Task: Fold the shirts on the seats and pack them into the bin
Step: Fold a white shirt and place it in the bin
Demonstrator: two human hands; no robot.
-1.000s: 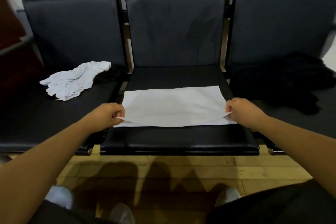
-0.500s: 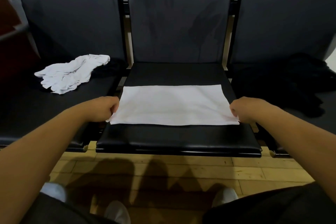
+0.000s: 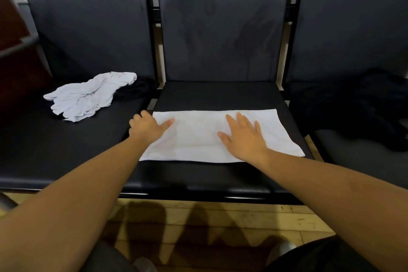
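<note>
While right hand (image 3: 245,139) lies splayed on smooth rectangular shirt (image 3: 198,137), left hand (image 3: 146,128) grip unclear.

**Both arms outstretched, hands lowered palm-down.**
Left forearm (image 3: 88,183) and right forearm (image 3: 331,187) bare, reaching forward and converging slightly. Right hand (image 3: 245,137) flat, fingers straight and spread, thumb splayed toward the midline. Left hand (image 3: 146,128) knuckles up, thumb extended toward the right hand, remaining fingers bent at the outer side; grip or no grip not discernible.

Folded white shirt (image 3: 198,137) flat, mid seat (image 3: 218,95); crumpled white shirt (image 3: 88,97), L seat (image 3: 55,146); black heap (image 3: 364,106), R seat (image 3: 364,161)
</note>
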